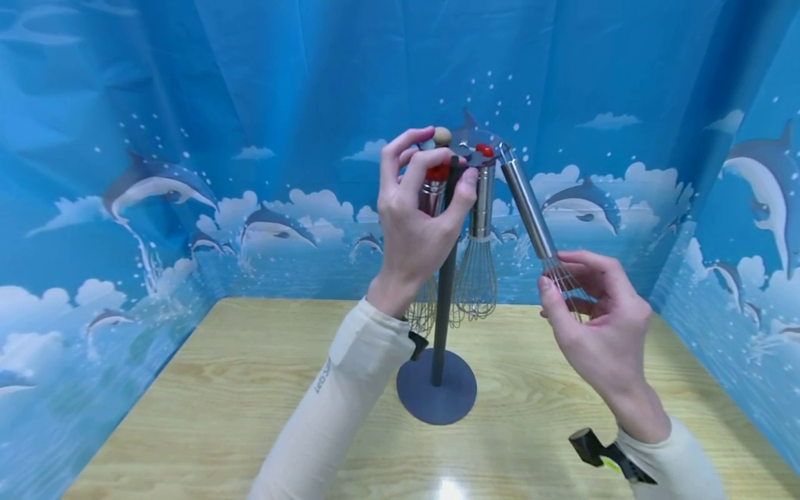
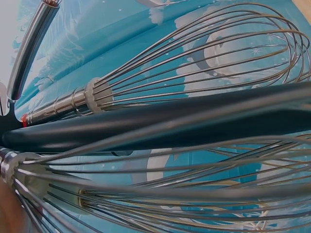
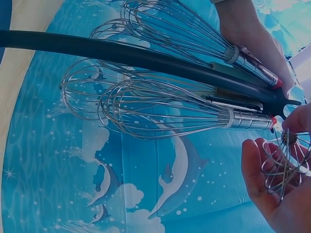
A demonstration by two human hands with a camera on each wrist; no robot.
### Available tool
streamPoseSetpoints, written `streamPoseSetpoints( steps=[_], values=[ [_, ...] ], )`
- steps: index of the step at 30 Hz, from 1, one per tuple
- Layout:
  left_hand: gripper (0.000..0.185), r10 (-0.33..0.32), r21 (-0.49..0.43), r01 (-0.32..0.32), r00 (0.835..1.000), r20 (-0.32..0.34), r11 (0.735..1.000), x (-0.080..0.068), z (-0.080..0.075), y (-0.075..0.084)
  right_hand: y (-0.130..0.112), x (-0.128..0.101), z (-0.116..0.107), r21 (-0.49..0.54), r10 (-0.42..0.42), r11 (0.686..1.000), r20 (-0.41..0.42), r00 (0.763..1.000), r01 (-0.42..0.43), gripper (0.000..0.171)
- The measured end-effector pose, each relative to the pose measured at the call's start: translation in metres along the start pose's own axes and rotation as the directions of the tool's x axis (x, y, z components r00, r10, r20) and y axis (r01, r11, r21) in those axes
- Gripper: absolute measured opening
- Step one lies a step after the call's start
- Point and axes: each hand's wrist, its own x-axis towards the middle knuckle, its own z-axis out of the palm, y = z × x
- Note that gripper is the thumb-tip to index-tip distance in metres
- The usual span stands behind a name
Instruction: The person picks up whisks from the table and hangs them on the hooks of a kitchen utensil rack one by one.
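A dark whisk stand (image 1: pixel 445 305) stands upright on its round base, with several metal whisks hanging from its top. My left hand (image 1: pixel 415 208) grips the top of the stand, fingers curled over it and thumb beside the pole; it partly hides a red-ended whisk (image 1: pixel 432 198). To the right of the pole hangs another red-ended whisk (image 1: pixel 480 208). My right hand (image 1: pixel 603 323) pinches a steel-handled whisk (image 1: pixel 528 201) where its wires begin. That whisk slants, its loop end up against the stand's rim; whether the loop is hooked there I cannot tell.
The stand's round base (image 1: pixel 415 396) rests on a light wooden table (image 1: pixel 250 403). A blue dolphin-print curtain (image 1: pixel 312 104) encloses the back and sides. A wooden knob (image 1: pixel 442 135) shows beside my left fingers at the top.
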Motion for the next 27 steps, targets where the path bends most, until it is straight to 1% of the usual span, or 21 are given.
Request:
streamPoseSetpoints(
  steps=[12, 15, 19, 21, 24, 27],
  values=[
    [0.023, 0.007, 0.005, -0.007, 1.0, -0.003, 1.0, 0.0, 0.0, 0.0, 0.001, -0.004, 0.007, -0.006, -0.001, 1.0, 0.027, 1.0, 0.001, 0.042],
    [0.023, 0.007, 0.005, -0.007, 1.0, -0.005, 1.0, 0.0, 0.0, -0.001, 0.001, -0.006, 0.01, 0.008, 0.002, 1.0, 0.037, 0.999, -0.003, 0.042],
    [0.022, 0.006, -0.001, -0.006, 1.0, -0.009, 1.0, 0.0, -0.001, -0.001, 0.002, -0.01, 0.016, 0.035, 0.042, 0.998, 0.071, 0.997, -0.045, 0.041],
    [0.022, 0.006, -0.004, -0.006, 1.0, -0.007, 1.0, 0.0, -0.001, -0.001, 0.002, -0.011, 0.019, 0.037, 0.075, 0.996, 0.092, 0.993, -0.078, 0.04],
    [0.023, 0.004, 0.002, -0.004, 1.0, 0.001, 1.0, 0.0, -0.001, -0.001, 0.004, -0.014, 0.024, 0.007, 0.12, 0.993, 0.12, 0.986, -0.121, 0.038],
    [0.024, -0.006, 0.011, 0.005, 1.0, 0.013, 1.0, -0.001, -0.001, 0.0, 0.006, -0.016, 0.028, -0.026, 0.165, 0.986, 0.16, 0.973, -0.163, 0.039]
  ],
)
